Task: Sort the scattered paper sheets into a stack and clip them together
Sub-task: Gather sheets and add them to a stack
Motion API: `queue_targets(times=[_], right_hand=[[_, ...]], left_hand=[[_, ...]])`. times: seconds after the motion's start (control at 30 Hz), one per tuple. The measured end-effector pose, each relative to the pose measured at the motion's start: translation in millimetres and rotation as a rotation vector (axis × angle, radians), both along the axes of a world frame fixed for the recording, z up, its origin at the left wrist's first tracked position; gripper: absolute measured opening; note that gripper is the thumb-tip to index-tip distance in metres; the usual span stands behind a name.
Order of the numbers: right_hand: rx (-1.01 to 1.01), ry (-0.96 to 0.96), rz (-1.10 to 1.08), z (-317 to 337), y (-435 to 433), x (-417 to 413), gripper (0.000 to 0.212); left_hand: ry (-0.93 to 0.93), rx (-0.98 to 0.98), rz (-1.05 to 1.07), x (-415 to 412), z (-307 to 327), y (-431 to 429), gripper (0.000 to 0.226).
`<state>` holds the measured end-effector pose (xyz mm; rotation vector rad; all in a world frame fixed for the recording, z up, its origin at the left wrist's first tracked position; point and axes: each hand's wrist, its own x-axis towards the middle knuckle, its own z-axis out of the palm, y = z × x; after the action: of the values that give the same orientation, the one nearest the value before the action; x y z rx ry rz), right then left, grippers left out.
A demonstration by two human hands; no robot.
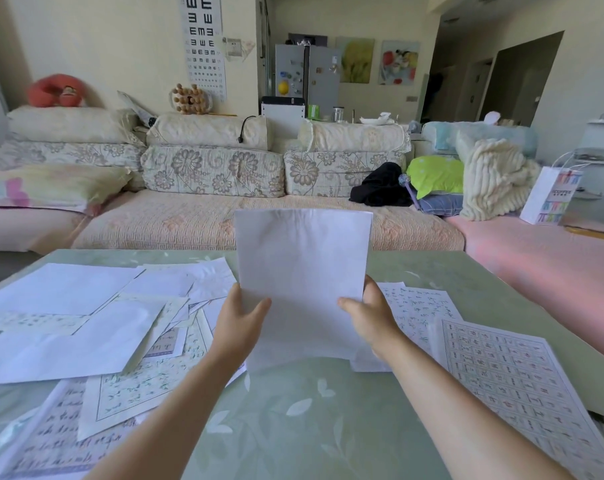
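The left hand [240,317] and the right hand [366,317] each pinched a lower side edge of the held paper [302,258], thumbs on the near face and fingers hidden behind it. The paper stood upright between them, its bottom edge seemingly resting on the counter [293,427]. Whether it was one sheet or several could not be told.

The upper part stood unsupported. With the grip so low, it could fold away or toward the person. If several sheets were there, tapping them on the glossy counter could let the bottom edge skid and fan them out.

Most of the work looked undone. An overlapping pile of sheets [68,334] lay to the left, and a handwritten sheet [414,306] and a gridded sheet [508,386] lay to the right. Freeing one hand to fetch these would leave the paper in a single pinch, likely to droop or spill.

A small dark object [597,418] at the gridded sheet's far right edge might have been the clip. If so, dragging that sheet could knock it off.
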<state>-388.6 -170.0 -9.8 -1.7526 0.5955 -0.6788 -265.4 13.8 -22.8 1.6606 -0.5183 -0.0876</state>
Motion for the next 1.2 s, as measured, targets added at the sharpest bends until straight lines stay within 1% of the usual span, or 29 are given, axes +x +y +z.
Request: queue_targets(times=[0.1,0.2,0.27,0.3,0.37,0.43,0.5,0.57,0.73,0.83,0.87,0.93,0.97,1.03,1.1,1.13,1.2], right_hand=[[-0.004,0.016,-0.025,2,-2,-2,0.027],[-0.013,0.009,-0.058,5,-6,-11,0.026],[0.001,0.004,-0.074,12,-12,-20,0.024],[0.009,0.009,-0.081,15,-18,-28,0.024],[0.021,0.035,-0.090,19,-30,-40,0.028],[0.040,0.069,-0.120,19,-44,-58,0.035],[0.052,0.107,-0.167,17,-60,-79,0.043],[0.055,0.159,-0.207,12,-78,-105,0.046],[0.035,0.345,-0.327,-4,-120,-176,0.054],[-0.057,0.484,-0.383,-17,-137,-211,0.055],[-0.094,0.529,-0.397,-20,-142,-219,0.054],[-0.154,0.646,-0.411,-24,-148,-235,0.046],[-0.185,0.720,-0.417,-25,-150,-241,0.035],[-0.224,0.853,-0.433,-28,-153,-251,0.016],[-0.246,0.966,-0.415,-30,-155,-255,0.007],[-0.250,1.005,-0.395,-32,-158,-256,0.012],[-0.252,1.026,-0.363,-35,-162,-256,0.035]], left_hand=[[-0.002,-0.002,0.016,-3,4,-4,0.020],[-0.042,0.068,-0.034,-9,13,-9,0.022],[-0.020,0.114,-0.059,-14,20,-12,0.017],[-0.009,0.126,-0.075,-19,26,-17,0.019],[0.041,0.144,-0.099,-25,31,-28,0.026],[0.070,0.182,-0.129,-38,34,-47,0.023],[0.066,0.235,-0.164,-53,34,-71,0.023],[0.033,0.322,-0.221,-71,31,-98,0.028],[0.049,0.503,-0.363,-121,14,-168,0.028],[0.039,0.610,-0.440,-149,0,-200,0.029],[0.004,0.659,-0.454,-156,-5,-208,0.028],[-0.107,0.779,-0.456,-170,-15,-221,0.028],[-0.146,0.822,-0.455,-174,-20,-226,0.029],[-0.205,0.895,-0.446,-182,-29,-234,0.031],[-0.245,0.952,-0.410,-188,-35,-239,0.035],[-0.233,0.961,-0.400,-189,-37,-241,0.038],[-0.160,0.916,-0.429,-189,-40,-242,0.045]])
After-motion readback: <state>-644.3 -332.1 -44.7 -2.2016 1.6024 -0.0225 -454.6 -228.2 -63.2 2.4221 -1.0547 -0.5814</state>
